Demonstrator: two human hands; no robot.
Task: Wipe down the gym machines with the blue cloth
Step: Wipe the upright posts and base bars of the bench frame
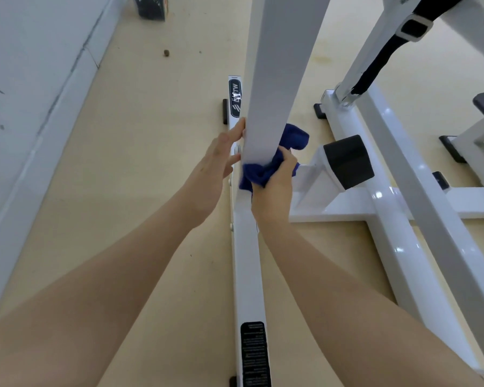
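A white gym machine frame fills the middle and right of the view. Its wide upright post (pixel 274 79) comes down to a long floor rail (pixel 248 261). My right hand (pixel 274 185) is shut on a bunched blue cloth (pixel 263 169), pressed around the foot of the post; part of the cloth shows behind the post on the right. My left hand (pixel 218 160) rests with fingers apart against the post's left edge and holds nothing.
A black rubber pad (pixel 349 162) sits on a white cross beam to the right. A slanted white beam (pixel 403 219) and a black strap (pixel 386 51) lie further right. White wall (pixel 25 107) on the left, a dark box (pixel 151 7) on the beige floor beyond.
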